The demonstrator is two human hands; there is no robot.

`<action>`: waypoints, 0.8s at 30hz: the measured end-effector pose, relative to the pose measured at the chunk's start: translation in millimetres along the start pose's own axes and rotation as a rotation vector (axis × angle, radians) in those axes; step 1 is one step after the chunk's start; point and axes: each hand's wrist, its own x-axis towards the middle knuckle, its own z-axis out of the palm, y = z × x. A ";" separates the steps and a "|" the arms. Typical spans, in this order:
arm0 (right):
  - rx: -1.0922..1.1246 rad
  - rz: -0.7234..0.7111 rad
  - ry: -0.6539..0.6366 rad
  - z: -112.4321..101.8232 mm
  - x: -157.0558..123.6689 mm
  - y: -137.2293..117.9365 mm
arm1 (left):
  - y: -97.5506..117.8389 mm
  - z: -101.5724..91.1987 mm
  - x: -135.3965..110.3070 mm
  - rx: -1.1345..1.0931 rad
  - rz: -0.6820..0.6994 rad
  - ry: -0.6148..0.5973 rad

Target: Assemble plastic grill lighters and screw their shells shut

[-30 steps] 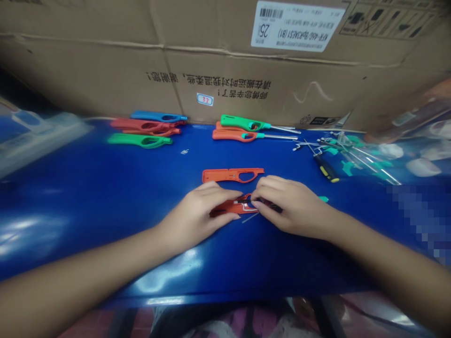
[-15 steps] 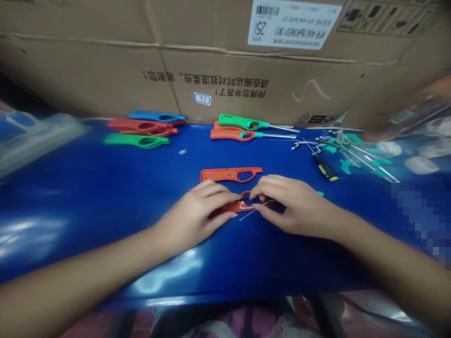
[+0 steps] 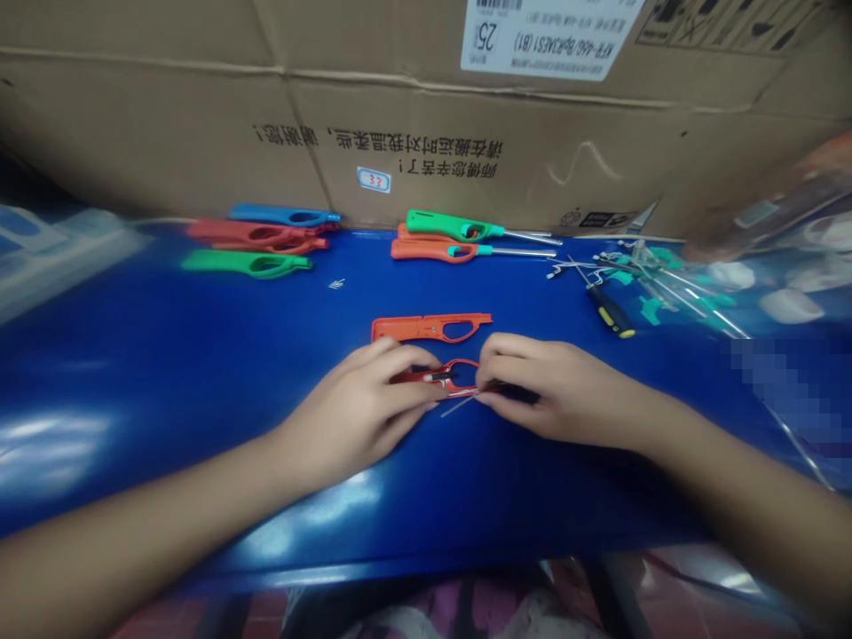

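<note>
Between my hands lies an orange lighter casing half (image 3: 459, 364) with its inner side up. A black part (image 3: 439, 376) and a white wire show inside it. My left hand (image 3: 373, 395) grips the casing's left end, fingers bent over it. At the right end, my right hand (image 3: 532, 382) pinches the casing with thumb and fingertips; what lies under them is partly hidden. A thin clear tube (image 3: 456, 406) sticks out below the casing by my right thumb. Just beyond my hands, a second orange casing half (image 3: 426, 328) lies on the blue table.
Lighters with metal barrels (image 3: 459, 251) lie by the cardboard box (image 3: 200, 115). Left of them are several coloured lighter bodies (image 3: 256, 234). A screwdriver (image 3: 612, 312) and teal parts (image 3: 656, 306) lie at right. Small white pieces (image 3: 337, 284) lie on the blue table (image 3: 232, 355).
My left fingers have shifted on the casing, and the black part inside now shows. My right hand has stayed at the right end, its fingers slightly more closed. The camera view has moved slightly.
</note>
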 end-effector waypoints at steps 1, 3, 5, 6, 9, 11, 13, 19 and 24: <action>-0.010 -0.010 -0.007 0.4 0.0 0.2 | 0.4 -0.7 0.3 0.021 0.009 -0.003; -0.027 -0.029 -0.033 0.4 -0.3 0.7 | 1.2 -2.0 0.5 0.070 0.030 -0.015; -0.033 -0.036 -0.045 -0.1 -0.4 1.2 | 2.0 -2.9 0.4 0.113 0.050 -0.026; -0.031 -0.034 -0.047 -0.3 -0.2 1.5 | 2.2 -3.1 0.2 0.127 0.056 -0.030; -0.020 -0.031 -0.045 -0.7 0.5 2.7 | 2.3 -2.7 -0.5 0.126 0.050 -0.029; -0.013 -0.041 -0.044 -0.8 0.7 3.6 | 1.7 -1.7 -0.8 0.103 0.044 -0.006; -0.007 -0.056 -0.047 -1.2 0.5 4.1 | 0.9 -0.5 -1.1 0.081 0.047 0.025; -0.007 -0.058 -0.053 -1.6 -0.4 2.3 | -0.2 -0.2 -1.6 0.094 0.062 0.028; -0.043 -0.033 0.007 1.8 0.2 2.1 | 1.9 -0.4 -0.3 0.128 0.061 -0.009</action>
